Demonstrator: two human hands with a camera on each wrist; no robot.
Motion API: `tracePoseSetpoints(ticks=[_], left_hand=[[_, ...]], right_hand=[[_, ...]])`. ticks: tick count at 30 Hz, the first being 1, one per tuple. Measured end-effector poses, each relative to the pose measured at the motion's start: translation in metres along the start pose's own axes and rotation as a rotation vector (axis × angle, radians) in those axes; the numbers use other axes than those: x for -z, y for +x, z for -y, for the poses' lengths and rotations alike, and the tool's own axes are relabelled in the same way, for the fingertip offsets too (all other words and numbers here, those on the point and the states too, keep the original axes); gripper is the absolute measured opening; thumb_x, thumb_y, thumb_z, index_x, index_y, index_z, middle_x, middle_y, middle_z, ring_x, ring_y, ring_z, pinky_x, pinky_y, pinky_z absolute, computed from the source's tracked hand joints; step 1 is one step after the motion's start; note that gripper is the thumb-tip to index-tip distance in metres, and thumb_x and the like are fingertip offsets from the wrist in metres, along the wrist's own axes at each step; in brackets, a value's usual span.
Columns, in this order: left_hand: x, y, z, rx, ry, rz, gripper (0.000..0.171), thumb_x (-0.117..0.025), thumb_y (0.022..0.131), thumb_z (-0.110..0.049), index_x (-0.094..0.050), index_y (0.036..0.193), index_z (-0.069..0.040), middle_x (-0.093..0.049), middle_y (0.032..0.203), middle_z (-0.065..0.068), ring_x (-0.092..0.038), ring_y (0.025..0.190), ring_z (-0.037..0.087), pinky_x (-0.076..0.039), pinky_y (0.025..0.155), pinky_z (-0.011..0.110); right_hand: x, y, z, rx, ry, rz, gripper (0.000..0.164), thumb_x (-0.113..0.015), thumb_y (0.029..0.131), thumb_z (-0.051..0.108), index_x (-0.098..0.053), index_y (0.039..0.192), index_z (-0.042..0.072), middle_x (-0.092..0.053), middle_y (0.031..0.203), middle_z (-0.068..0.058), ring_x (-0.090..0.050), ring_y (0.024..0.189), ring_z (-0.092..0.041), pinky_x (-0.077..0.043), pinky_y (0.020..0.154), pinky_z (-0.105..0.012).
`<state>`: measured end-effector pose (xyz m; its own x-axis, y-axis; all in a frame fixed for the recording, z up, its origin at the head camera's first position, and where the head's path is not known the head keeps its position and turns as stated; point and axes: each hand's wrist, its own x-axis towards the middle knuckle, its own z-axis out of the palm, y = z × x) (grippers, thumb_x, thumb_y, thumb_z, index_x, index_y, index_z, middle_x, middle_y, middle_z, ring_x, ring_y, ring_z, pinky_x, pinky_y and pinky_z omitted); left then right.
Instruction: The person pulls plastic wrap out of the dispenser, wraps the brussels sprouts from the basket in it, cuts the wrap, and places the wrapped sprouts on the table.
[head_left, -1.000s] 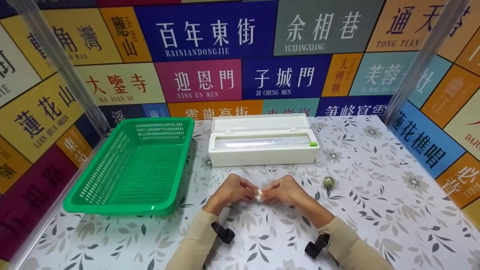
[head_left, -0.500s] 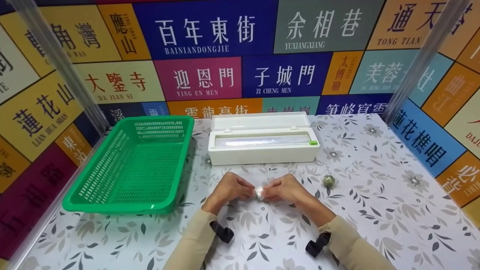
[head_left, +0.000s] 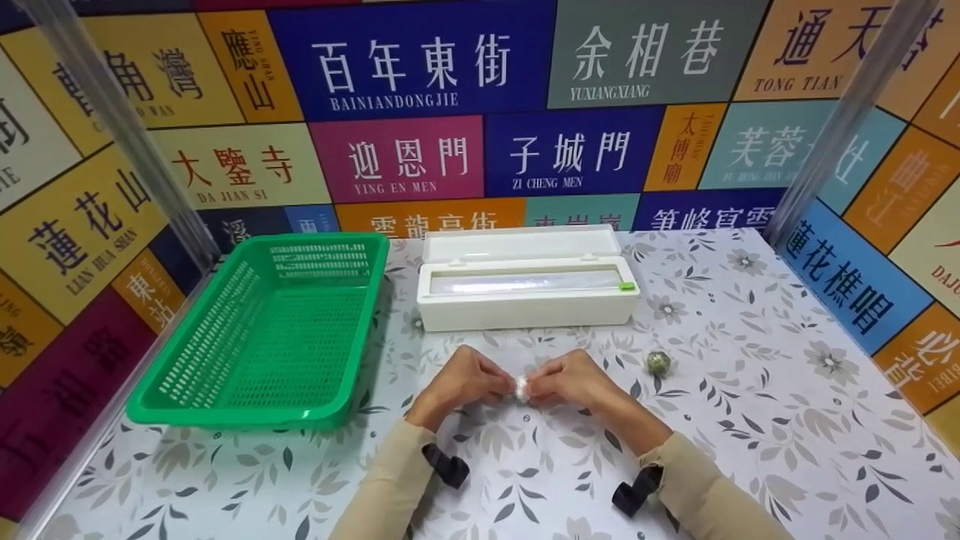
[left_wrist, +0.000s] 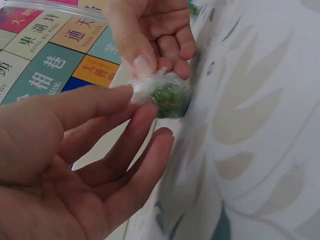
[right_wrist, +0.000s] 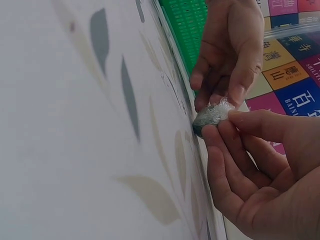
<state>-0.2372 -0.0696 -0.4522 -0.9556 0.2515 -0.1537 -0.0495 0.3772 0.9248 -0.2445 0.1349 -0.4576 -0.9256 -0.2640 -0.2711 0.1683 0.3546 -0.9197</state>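
Between both hands sits a small green ball wrapped in clear cling film (left_wrist: 171, 97), low over the patterned tablecloth. In the left wrist view my left hand (left_wrist: 95, 145) pinches the gathered film at the ball's side with thumb and fingertips. From the opposite side my right hand (right_wrist: 270, 165) pinches the wrap too, its other fingers curled beneath. Film bunches up into a whitish, crinkled tuft at the fingertips. In the head view the fingers hide most of the ball. To the right of my right hand lies a second green ball (head_left: 658, 364), which looks shiny.
Behind the hands stands a white cling film dispenser (head_left: 525, 315), lid raised, with a green slider (head_left: 627, 286) at its right end. A green perforated basket (head_left: 240, 418) is at the left. Printed panels wall the back and sides.
Both hands stay in nearly the same place, with small finger movements at the film. The basket, dispenser and second ball have not moved.
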Motion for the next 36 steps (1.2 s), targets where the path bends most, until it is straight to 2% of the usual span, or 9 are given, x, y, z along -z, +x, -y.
tracePoseSetpoints(ticks=[5, 11, 17, 20, 23, 27, 30, 33, 36], left_hand=[[-0.006, 0.003, 0.000, -0.007, 0.040, -0.063, 0.009, -0.077, 0.078, -0.006, -0.080, 0.084, 0.000, -0.077, 0.077, 0.013, -0.065, 0.057, 0.009, -0.046, 0.049, 0.017], [-0.008, 0.004, -0.004, 0.018, 0.102, -0.087, 0.007, -0.075, 0.079, -0.006, -0.080, 0.083, -0.002, -0.077, 0.076, 0.012, -0.060, 0.055, 0.008, -0.042, 0.047, 0.017], [-0.006, 0.004, -0.003, 0.085, 0.081, -0.051, 0.008, -0.074, 0.081, -0.006, -0.079, 0.085, -0.003, -0.077, 0.078, 0.010, -0.064, 0.058, 0.011, -0.049, 0.051, 0.019], [-0.004, 0.002, -0.003, 0.114, 0.077, -0.017, 0.009, -0.076, 0.080, -0.011, -0.080, 0.086, -0.004, -0.077, 0.077, 0.007, -0.065, 0.058, 0.010, -0.050, 0.052, 0.020], [-0.004, 0.000, -0.004, 0.136, 0.077, 0.001, 0.010, -0.080, 0.079, -0.014, -0.079, 0.084, -0.006, -0.073, 0.070, 0.003, -0.061, 0.054, 0.009, -0.047, 0.048, 0.018], [-0.006, 0.001, -0.003, 0.155, 0.078, -0.021, 0.010, -0.084, 0.078, -0.013, -0.077, 0.081, -0.007, -0.069, 0.064, -0.001, -0.059, 0.052, 0.008, -0.044, 0.046, 0.018], [-0.006, 0.003, -0.003, 0.128, 0.069, -0.028, 0.010, -0.084, 0.077, -0.012, -0.078, 0.082, -0.006, -0.073, 0.068, 0.003, -0.062, 0.054, 0.009, -0.046, 0.048, 0.018], [-0.006, 0.003, -0.002, 0.097, 0.067, -0.032, 0.010, -0.084, 0.077, -0.011, -0.079, 0.083, -0.005, -0.075, 0.072, 0.006, -0.062, 0.056, 0.008, -0.046, 0.050, 0.018], [-0.006, 0.003, 0.000, 0.095, 0.059, -0.037, 0.012, -0.085, 0.076, -0.010, -0.079, 0.084, -0.005, -0.076, 0.073, 0.006, -0.062, 0.056, 0.008, -0.046, 0.050, 0.018]], right_hand=[[0.002, 0.000, 0.001, 0.001, 0.008, 0.020, 0.018, -0.078, 0.078, 0.005, -0.077, 0.094, -0.003, -0.078, 0.088, -0.010, -0.074, 0.072, -0.014, -0.061, 0.069, -0.026], [0.002, 0.000, 0.007, 0.007, -0.022, 0.049, 0.014, -0.077, 0.083, 0.008, -0.073, 0.093, -0.001, -0.075, 0.083, -0.006, -0.072, 0.072, -0.014, -0.061, 0.071, -0.028], [-0.004, 0.002, 0.005, -0.006, -0.015, 0.033, 0.021, -0.069, 0.094, 0.021, -0.072, 0.084, 0.003, -0.072, 0.071, 0.000, -0.067, 0.066, -0.011, -0.057, 0.063, -0.024], [-0.007, 0.002, 0.003, 0.008, -0.003, 0.021, 0.021, -0.070, 0.094, 0.019, -0.071, 0.079, 0.004, -0.069, 0.067, 0.002, -0.065, 0.064, -0.011, -0.054, 0.059, -0.022], [-0.009, 0.002, 0.002, 0.021, -0.009, 0.014, 0.019, -0.071, 0.093, 0.018, -0.069, 0.078, 0.005, -0.068, 0.065, 0.002, -0.064, 0.063, -0.010, -0.052, 0.057, -0.021], [-0.005, 0.001, 0.003, 0.020, 0.007, 0.062, 0.017, -0.071, 0.093, 0.017, -0.069, 0.084, 0.003, -0.069, 0.069, 0.001, -0.064, 0.063, -0.010, -0.053, 0.056, -0.020], [0.000, -0.001, 0.003, 0.001, 0.034, 0.109, 0.013, -0.071, 0.093, 0.012, -0.071, 0.094, -0.001, -0.071, 0.075, -0.001, -0.065, 0.064, -0.010, -0.055, 0.059, -0.021], [0.004, -0.002, 0.003, 0.007, 0.034, 0.139, 0.018, -0.072, 0.090, 0.007, -0.070, 0.104, -0.004, -0.072, 0.081, -0.002, -0.068, 0.067, -0.011, -0.057, 0.063, -0.022], [0.004, -0.002, 0.002, 0.014, 0.037, 0.153, 0.021, -0.074, 0.087, 0.005, -0.068, 0.105, -0.004, -0.072, 0.084, -0.002, -0.070, 0.071, -0.012, -0.059, 0.067, -0.024]])
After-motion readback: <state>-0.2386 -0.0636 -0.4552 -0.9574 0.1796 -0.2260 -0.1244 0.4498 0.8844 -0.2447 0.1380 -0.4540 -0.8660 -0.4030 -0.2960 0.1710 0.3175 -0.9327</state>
